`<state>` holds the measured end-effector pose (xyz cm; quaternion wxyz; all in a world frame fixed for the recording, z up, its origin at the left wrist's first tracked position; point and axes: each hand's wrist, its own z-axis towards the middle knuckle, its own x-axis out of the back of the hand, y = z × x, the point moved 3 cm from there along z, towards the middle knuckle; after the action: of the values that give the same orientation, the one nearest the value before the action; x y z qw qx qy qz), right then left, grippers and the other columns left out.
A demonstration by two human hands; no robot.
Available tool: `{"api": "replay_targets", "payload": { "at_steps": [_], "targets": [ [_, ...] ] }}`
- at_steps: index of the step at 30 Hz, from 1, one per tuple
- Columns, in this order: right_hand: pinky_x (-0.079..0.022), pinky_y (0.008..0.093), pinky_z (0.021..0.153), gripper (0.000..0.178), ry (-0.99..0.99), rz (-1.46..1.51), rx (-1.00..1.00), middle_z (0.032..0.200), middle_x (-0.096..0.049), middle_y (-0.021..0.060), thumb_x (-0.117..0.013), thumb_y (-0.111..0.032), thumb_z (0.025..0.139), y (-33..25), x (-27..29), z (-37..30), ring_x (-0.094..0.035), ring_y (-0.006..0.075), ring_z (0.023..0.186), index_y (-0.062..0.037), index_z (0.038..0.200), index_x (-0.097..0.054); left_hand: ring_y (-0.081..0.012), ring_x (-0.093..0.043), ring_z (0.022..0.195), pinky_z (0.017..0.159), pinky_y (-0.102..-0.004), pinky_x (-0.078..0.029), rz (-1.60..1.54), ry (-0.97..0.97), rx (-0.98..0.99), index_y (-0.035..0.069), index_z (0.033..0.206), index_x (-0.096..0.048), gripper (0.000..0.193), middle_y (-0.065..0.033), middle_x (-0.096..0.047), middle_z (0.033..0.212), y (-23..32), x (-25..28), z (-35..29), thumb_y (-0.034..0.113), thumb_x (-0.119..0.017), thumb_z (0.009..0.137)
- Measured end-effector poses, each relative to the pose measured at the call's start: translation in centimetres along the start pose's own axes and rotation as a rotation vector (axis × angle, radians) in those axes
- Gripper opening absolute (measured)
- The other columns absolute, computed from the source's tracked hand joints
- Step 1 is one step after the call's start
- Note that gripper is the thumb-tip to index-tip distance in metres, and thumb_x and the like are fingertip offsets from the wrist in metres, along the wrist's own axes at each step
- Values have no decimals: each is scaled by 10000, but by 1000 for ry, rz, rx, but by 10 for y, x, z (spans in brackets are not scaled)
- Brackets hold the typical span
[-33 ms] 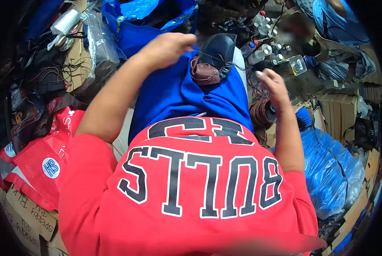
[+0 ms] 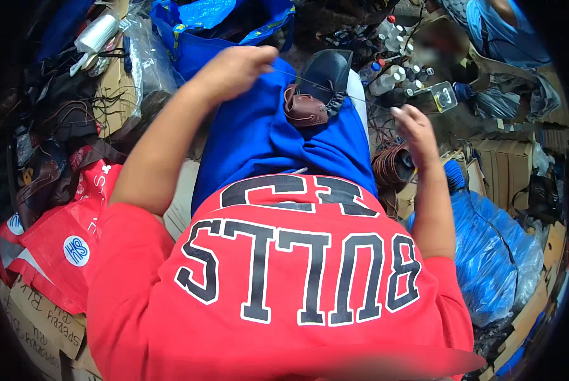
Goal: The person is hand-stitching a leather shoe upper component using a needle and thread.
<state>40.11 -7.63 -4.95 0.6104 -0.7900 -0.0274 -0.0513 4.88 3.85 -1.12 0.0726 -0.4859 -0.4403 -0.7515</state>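
A dark leather shoe (image 2: 324,73) rests between my blue-clad thighs, with a brown, light-laced leather part (image 2: 307,110) at its near end. My left hand (image 2: 249,63), raised to the upper left of the shoe, is closed in a pinch on a thin thread (image 2: 292,75). That thread stretches from it across the shoe. On the other side my right hand (image 2: 415,130) has its fingers curled, and a thin line of the thread runs from the shoe toward its fingertips. Neither hand touches the shoe.
Several small bottles (image 2: 386,82) stand beyond my right hand. A coil of brown cord (image 2: 391,164) lies under it. Blue plastic wrapping (image 2: 481,247) and cardboard (image 2: 503,168) are at the right. A blue bag (image 2: 199,47) stands far left, a red bag (image 2: 62,235) nearer.
My left hand has moved a little left and outward, and my right hand slightly right. The thread between them is drawn wider; the shoe has stayed in place.
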Motion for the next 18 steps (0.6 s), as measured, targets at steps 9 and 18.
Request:
{"api": "replay_targets", "payload": {
  "at_steps": [9, 18],
  "targets": [
    [-365, 204, 593, 251, 322, -144, -297, 727, -436, -35, -591, -235, 890, 51, 98, -26, -432, 65, 639, -60, 1063, -642, -115, -530, 806, 747, -262, -442, -519, 261, 621, 29, 1051, -591, 238, -17, -588, 935, -101, 72, -57, 205, -604, 892],
    [-458, 238, 724, 171, -200, -493, 386, 870, -613, 21, -640, 1, 793, -54, -46, 37, -571, 99, 819, -33, 956, -673, -314, -539, 1126, 932, -367, -440, -42, -38, -150, 77, 1149, -594, 489, -157, -559, 1233, 53, -36, 69, 211, -762, 709]
  ]
}}
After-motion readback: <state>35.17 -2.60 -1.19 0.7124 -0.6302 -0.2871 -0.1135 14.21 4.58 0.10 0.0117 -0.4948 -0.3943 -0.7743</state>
